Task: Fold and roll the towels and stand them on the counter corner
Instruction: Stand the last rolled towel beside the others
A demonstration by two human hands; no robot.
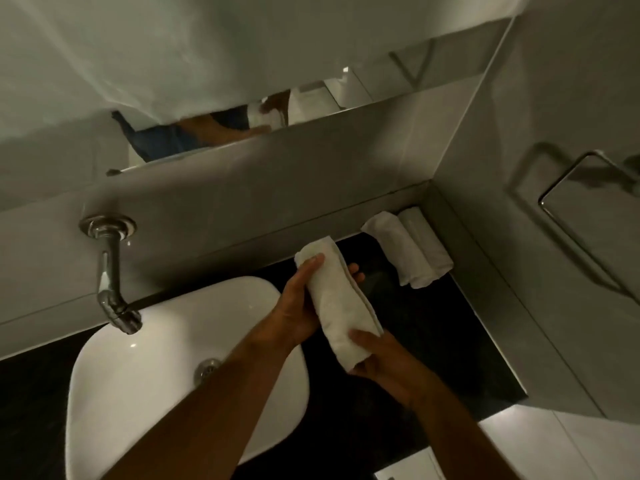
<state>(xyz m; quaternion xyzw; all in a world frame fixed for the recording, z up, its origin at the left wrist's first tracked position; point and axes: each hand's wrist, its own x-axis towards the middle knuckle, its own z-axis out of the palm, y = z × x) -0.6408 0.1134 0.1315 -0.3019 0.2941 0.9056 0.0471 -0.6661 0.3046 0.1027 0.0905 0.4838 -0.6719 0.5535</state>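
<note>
A white rolled towel (pixel 337 299) is held above the dark counter (pixel 446 341), tilted with its top end toward the wall. My left hand (pixel 299 303) wraps its upper part from the left, thumb on the top end. My right hand (pixel 381 363) grips its lower end from below. Two more white rolled towels (pixel 410 249) stand side by side in the far right counter corner, leaning against the wall.
A white basin (pixel 166 362) sits left of the hands, with a chrome wall tap (pixel 112 282) above it. A mirror (pixel 242 64) runs along the back wall. A chrome towel ring (pixel 585 188) hangs on the right wall.
</note>
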